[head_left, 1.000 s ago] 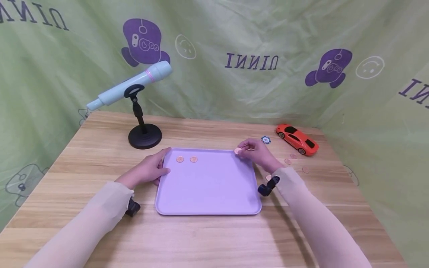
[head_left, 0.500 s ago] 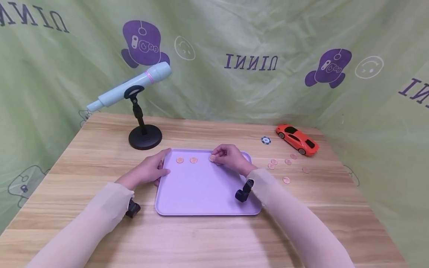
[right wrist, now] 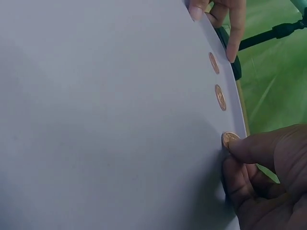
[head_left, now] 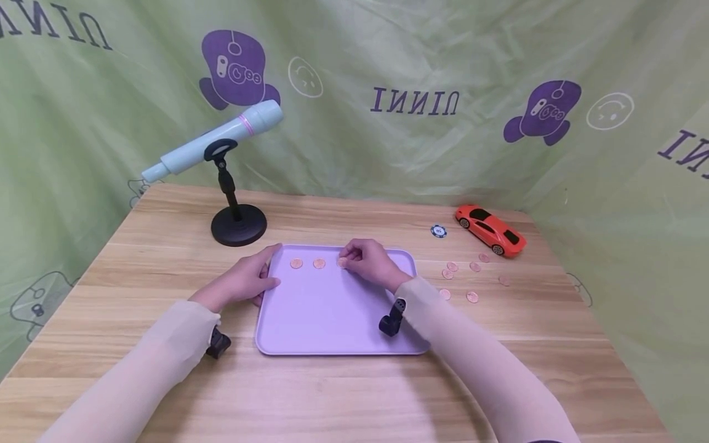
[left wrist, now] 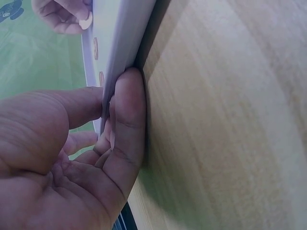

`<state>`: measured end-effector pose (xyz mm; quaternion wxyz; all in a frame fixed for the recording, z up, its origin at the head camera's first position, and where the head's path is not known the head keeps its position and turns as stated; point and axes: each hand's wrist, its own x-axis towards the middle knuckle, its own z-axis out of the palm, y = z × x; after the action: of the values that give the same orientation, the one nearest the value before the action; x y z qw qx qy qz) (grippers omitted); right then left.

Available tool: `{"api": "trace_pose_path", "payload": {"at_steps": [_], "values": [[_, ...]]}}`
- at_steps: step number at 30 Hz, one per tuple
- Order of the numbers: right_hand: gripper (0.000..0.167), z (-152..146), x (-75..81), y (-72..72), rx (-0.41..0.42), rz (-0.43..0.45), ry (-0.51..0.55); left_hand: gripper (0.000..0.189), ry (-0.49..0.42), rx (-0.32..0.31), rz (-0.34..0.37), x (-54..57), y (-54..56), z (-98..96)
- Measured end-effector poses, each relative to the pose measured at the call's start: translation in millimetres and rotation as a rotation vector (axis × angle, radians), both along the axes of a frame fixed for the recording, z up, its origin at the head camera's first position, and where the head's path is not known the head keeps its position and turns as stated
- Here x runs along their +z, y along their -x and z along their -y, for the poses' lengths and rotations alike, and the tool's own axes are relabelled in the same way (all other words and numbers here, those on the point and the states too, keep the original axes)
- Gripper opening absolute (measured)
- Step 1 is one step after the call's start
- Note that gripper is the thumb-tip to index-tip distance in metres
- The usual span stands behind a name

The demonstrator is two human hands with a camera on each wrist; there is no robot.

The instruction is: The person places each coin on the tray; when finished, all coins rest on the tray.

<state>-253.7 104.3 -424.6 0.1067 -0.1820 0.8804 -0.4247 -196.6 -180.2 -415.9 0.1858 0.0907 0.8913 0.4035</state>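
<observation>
A pale purple tray (head_left: pixel 332 320) lies on the wooden table. My left hand (head_left: pixel 244 282) grips its left rim, the thumb (left wrist: pixel 86 103) on one side of the edge and a finger (left wrist: pixel 129 103) on the other. Between thumb and finger my right hand (head_left: pixel 372 261) pinches a copper coin (right wrist: pixel 230 139), low over the tray near its far edge; whether it touches the surface I cannot tell. To its left, a coin (head_left: pixel 319 263) and another coin (head_left: pixel 296 263) lie flat in a row along that edge.
Several loose copper coins (head_left: pixel 472 297) lie on the table right of the tray. Behind them are a blue-and-white poker chip (head_left: pixel 439 231) and an orange toy car (head_left: pixel 490 231). A light-blue microphone (head_left: pixel 221 141) on a black stand (head_left: pixel 239 225) stands at the back left.
From the tray's far right corner, my right hand has moved left with the coin, beside the two lying coins. My left hand has stayed on the tray's rim.
</observation>
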Motion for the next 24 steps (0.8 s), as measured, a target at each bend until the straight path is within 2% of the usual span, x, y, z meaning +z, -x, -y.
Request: {"api": "trace_pose_path", "payload": {"at_steps": [13, 24], "values": [[0.011, 6.0, 1.7, 0.5, 0.031, -0.016, -0.096, 0.078, 0.005, 0.002, 0.003, 1.8, 0.0, 0.7], [0.011, 4.6, 1.5, 0.7, 0.028, -0.025, -0.081, 0.079, 0.003, -0.002, 0.005, 0.7, 1.2, 1.4]]}}
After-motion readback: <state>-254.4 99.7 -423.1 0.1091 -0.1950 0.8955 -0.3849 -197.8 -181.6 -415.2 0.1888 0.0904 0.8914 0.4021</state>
